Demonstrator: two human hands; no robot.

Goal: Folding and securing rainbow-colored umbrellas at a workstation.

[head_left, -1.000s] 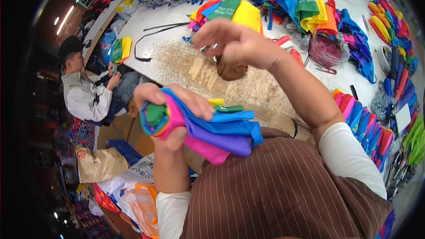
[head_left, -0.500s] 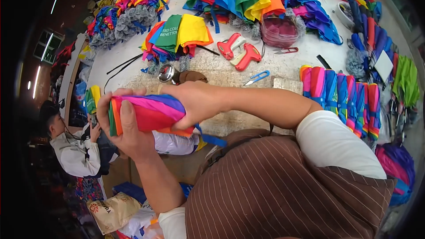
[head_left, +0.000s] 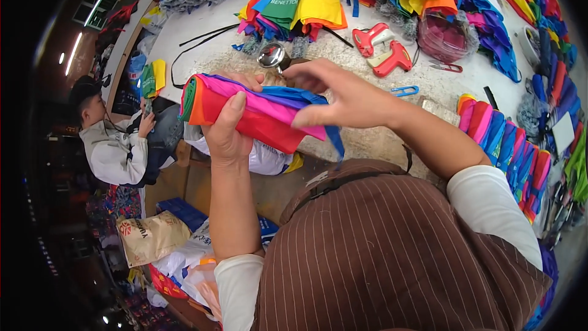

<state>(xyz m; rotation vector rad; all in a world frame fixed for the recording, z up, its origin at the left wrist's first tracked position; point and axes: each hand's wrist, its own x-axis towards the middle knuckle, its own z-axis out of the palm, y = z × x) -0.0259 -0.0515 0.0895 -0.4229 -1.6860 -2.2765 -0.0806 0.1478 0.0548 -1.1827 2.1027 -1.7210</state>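
My left hand [head_left: 229, 129] is wrapped round a folded umbrella [head_left: 260, 113] whose cloth is rolled into a bundle of red, pink, orange, green and blue. My right hand [head_left: 343, 95] is at the bundle's right end, fingers and thumb spread apart, the thumb next to the pink cloth. A blue strap [head_left: 334, 141] hangs down from that end. Just beyond the hands, a shiny round metal object [head_left: 272, 56] rests on the table. Past it is a pile of loose multicoloured umbrellas [head_left: 291, 9]. Whether the right fingertips touch the cloth I cannot tell.
Two red-and-white glue guns [head_left: 383, 49], blue thread snips [head_left: 404, 91] and a clear pink-tinted tub [head_left: 444, 40] are on the white table [head_left: 202, 40]. Several rolled umbrellas [head_left: 508, 144] lie at right. A co-worker [head_left: 116, 138] sits at left. Bags [head_left: 153, 236] are below.
The right hand has come off its grip on the bundle and spread its fingers. The bundle shows longer, its blue strap hanging down. The whole view has shifted, the table things sitting further right.
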